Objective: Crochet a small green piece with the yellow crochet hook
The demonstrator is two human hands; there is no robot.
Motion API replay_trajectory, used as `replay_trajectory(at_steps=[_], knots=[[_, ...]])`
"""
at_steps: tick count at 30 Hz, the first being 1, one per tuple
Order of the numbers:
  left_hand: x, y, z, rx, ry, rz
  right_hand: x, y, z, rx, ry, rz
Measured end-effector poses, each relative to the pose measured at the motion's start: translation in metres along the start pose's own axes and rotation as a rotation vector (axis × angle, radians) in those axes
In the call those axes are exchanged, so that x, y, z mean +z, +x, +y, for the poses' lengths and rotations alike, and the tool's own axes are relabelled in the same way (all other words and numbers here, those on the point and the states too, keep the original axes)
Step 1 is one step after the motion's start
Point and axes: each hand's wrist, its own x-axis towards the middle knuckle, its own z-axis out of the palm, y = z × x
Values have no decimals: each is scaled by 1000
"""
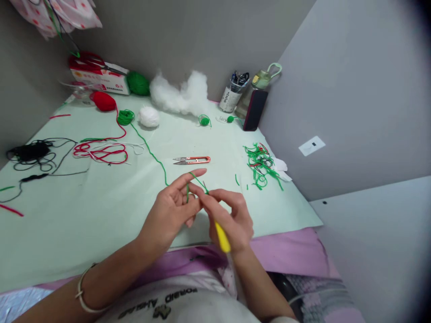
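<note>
My left hand (175, 204) pinches a strand of green yarn (153, 154) that loops over its fingers and trails back across the table to a small green yarn coil (125, 116). My right hand (232, 220) grips a yellow-handled crochet hook (222, 237), its tip hidden at the yarn between my fingers. Both hands hover just above the near edge of the pale green table (101, 206). Orange-handled thread snips (191, 160) lie just beyond my fingers.
Red yarn (101, 152) and black yarn (32, 152) lie tangled at left. A pile of green scraps (261, 166) sits at right. At the back stand white stuffing (182, 94), a white ball (148, 116), a red ball (103, 101), a green ball (138, 83), a box (101, 78), a pen cup (232, 94), a bottle (261, 85).
</note>
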Motion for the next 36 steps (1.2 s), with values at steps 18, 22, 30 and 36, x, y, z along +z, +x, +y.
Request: replay_trajectory(at_steps=[18,22,30,36], knots=[[-3,9,-1,-183,-254,-78,0,6,5,201,221,79],[-7,11,2,-146,-257,-62,0,12,6,523,577,181],[-8,6,-2,-26,14,-48,1,12,7,633,742,126],[-12,3,0,9,74,-36,-4,11,5,646,794,109]])
